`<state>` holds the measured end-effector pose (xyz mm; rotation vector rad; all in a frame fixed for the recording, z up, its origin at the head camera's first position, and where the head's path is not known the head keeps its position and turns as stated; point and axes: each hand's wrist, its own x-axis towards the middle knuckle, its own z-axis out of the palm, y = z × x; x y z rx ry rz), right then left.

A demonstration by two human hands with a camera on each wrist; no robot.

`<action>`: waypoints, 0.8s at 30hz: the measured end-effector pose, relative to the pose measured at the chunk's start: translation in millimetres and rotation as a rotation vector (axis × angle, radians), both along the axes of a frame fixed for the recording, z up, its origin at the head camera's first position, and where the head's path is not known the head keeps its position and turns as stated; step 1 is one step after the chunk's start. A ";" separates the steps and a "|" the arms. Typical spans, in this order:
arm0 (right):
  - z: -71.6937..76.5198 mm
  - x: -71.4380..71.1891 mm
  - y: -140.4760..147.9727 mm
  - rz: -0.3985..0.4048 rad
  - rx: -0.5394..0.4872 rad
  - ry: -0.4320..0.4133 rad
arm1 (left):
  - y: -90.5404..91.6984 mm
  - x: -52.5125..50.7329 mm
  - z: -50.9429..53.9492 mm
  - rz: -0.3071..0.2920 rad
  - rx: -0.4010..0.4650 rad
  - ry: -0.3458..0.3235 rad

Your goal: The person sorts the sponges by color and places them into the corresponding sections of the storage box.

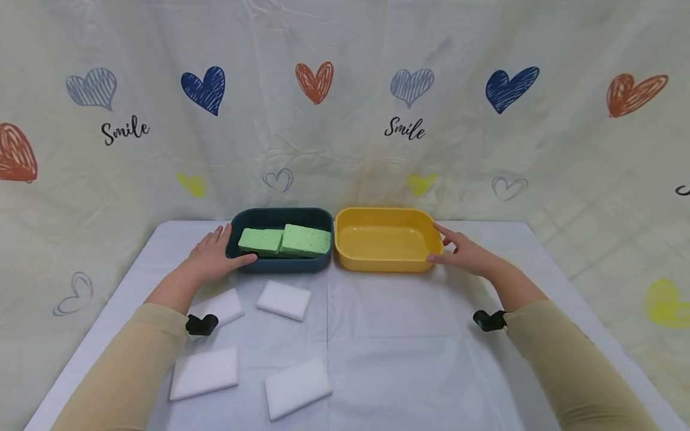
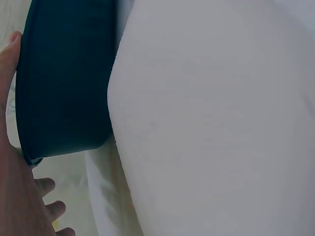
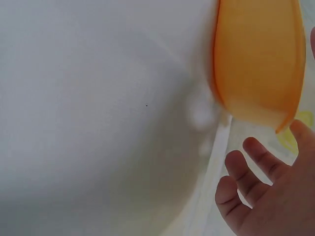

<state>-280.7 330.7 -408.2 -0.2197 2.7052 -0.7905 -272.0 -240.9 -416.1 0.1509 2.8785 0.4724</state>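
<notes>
My left hand (image 1: 211,257) rests at the left end of a dark teal container (image 1: 280,266), its thumb along the front rim and its fingers spread at the side. Inside that container lie two pale green sponges, a left one (image 1: 260,240) and a right one (image 1: 305,240), the right overlapping the left slightly. At the right end of a yellow container (image 1: 385,264), which holds nothing, my right hand (image 1: 465,252) touches the rim with loosely bent fingers. The right wrist view shows several fingers (image 3: 256,169) of it apart from the container wall.
White sponge-like blocks lie before the teal container: one by the left wrist (image 1: 218,308), one near the container (image 1: 284,300), two closer to me, left (image 1: 205,372) and right (image 1: 298,387). Behind the white-covered table (image 1: 399,359) hangs a heart-printed sheet (image 1: 356,143).
</notes>
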 end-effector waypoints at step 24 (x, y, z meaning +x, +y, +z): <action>-16.8 -5.9 -2.6 -0.068 -0.098 -0.101 | 0.4 0.7 0.5 -0.007 0.001 0.006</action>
